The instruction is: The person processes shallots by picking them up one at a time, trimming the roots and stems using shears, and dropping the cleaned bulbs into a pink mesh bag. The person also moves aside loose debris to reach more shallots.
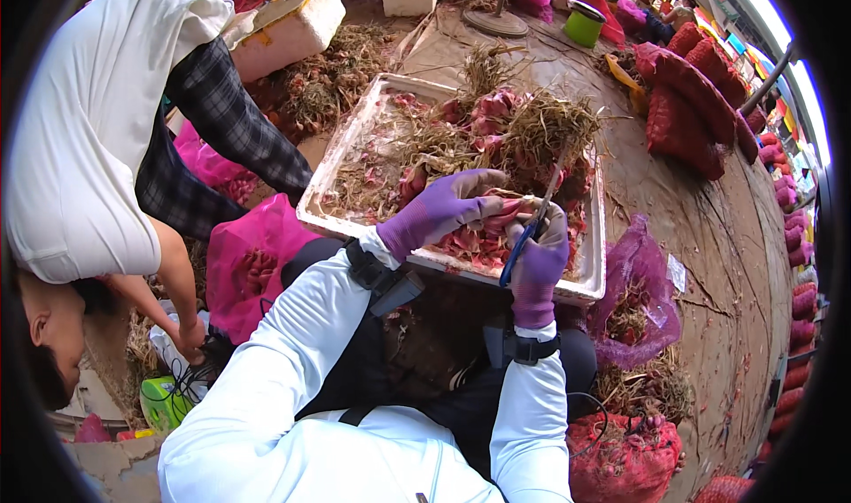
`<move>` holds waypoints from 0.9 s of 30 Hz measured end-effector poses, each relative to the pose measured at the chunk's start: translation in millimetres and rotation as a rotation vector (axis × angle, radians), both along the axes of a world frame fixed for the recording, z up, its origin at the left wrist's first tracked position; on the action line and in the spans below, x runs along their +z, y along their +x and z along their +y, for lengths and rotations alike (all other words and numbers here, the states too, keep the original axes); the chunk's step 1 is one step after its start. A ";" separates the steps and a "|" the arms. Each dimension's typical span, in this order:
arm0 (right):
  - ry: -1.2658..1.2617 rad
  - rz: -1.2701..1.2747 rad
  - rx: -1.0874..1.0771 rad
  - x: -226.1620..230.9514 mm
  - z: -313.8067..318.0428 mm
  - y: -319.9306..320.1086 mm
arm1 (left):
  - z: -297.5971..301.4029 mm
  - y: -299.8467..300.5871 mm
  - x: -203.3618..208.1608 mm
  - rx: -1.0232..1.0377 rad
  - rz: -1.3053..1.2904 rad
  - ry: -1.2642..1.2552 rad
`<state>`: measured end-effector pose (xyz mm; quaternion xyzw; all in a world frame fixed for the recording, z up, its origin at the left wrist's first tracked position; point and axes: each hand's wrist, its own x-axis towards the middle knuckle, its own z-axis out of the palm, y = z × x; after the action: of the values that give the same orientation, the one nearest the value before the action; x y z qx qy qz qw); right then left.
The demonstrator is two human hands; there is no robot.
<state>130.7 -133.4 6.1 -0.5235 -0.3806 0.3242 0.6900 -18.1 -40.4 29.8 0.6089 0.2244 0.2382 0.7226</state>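
White foam tray (597, 264), twelve o'clock: its two o'clock is being occupied by dry-stalked bunches (550, 124), apparently the bulk left, its nine o'clock by loose scraps (363, 171), suggesting some done. By the right hand's (541, 253) curled fingers, blue-handled scissors (529, 232) are being gripped; by the left hand's (441, 209) pinching fingers, a reddish bulb (507, 216), seemingly unfinished, is being held at the tray's four o'clock.

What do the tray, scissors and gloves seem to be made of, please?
Tray: probably matt white foam, judging by its thick, scuffed rim.
Scissors: greyish blades, likely metal; smooth, evenly blue handle, likely plastic.
Gloves: dull purple fabric, perhaps knit, fitting closely.
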 end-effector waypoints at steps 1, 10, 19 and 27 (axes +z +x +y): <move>0.042 0.012 -0.058 -2.7 0.5 -0.4 | -1.9 0.4 0.6 0.000 0.046 -0.084; -0.093 0.056 0.092 -0.5 0.8 7.6 | -3.4 6.1 -11.3 0.109 0.160 0.078; -0.083 0.351 0.150 -6.1 -2.6 15.5 | -2.2 4.4 -8.7 -0.017 0.123 0.076; -0.016 0.220 -0.009 -8.5 9.8 19.9 | 25.9 -1.1 -36.4 0.009 -0.376 -0.250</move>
<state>150.6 -123.6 -2.4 -0.4920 -0.2973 0.3797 0.7248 -19.2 -14.6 -6.6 0.4587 0.1162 0.3210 0.8204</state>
